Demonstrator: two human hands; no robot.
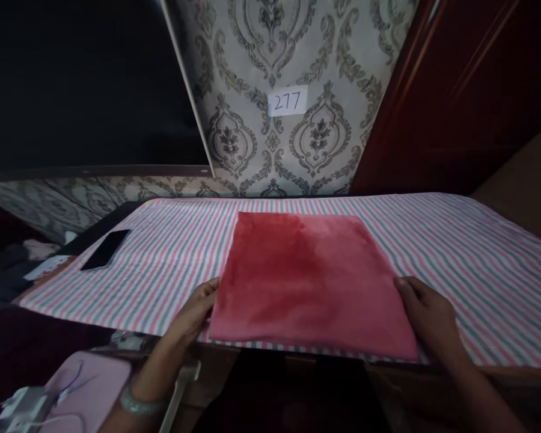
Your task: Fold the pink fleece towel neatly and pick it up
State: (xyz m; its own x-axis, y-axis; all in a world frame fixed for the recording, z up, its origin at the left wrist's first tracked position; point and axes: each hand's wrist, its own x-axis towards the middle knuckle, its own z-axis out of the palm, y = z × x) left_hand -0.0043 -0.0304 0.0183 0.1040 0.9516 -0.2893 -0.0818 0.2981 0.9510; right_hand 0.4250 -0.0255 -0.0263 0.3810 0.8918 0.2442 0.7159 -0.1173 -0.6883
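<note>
Where fingers touch, cloth (pink) ends.

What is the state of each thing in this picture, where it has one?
Red-pink cloth: lying flat
Striped cloth: spread out
Smartphone: lying flat, screen dark
Television: screen dark
Paper label: on wallpaper
Left hand: at red-pink cloth's edge, grip unclear
Right hand: gripping opposite edge

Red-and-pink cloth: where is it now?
In the head view, just right of centre: the red-and-pink cloth lies on the striped cloth, by its near edge, between the left hand and right hand.
</note>
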